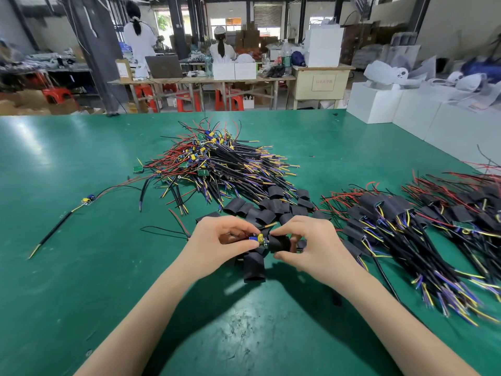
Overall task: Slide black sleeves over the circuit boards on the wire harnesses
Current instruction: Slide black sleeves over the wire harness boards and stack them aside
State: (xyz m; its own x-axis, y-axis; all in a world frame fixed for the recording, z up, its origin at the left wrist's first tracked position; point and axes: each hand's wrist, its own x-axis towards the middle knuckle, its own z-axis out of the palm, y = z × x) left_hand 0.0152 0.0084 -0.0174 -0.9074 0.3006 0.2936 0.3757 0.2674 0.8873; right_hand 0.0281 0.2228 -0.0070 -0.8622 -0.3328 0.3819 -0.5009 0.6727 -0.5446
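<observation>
Both forearms reach in from the near edge of the green table (pixel 81 267) and converge at its middle, wrists slightly raised, hands facing each other. The left hand (pixel 217 245) has its fingers curled, thumb and fingertips pinching the circuit board (pixel 259 240), whose blue and yellow components show just beyond the fingertips, in the gap between the two hands. The right hand (pixel 311 246) is likewise curled, thumb below and fingers above, gripping a black sleeve (pixel 279 243) just off its fingertips. The board's long axis runs roughly left to right, its exposed end pointing toward the right hand; the sleeve lies on the same line, its open mouth facing left and meeting the board's end. How far the board has entered the sleeve cannot be told. Thin wires (pixel 162 231) trail left from behind the left hand. Loose sleeves (pixel 253 264) lie under and beyond the fingers. Farther beyond the fingers sits a heap of unsleeved harnesses (pixel 217 164); to the right of the right hand lie bundles of sleeved harnesses (pixel 393 218).
</observation>
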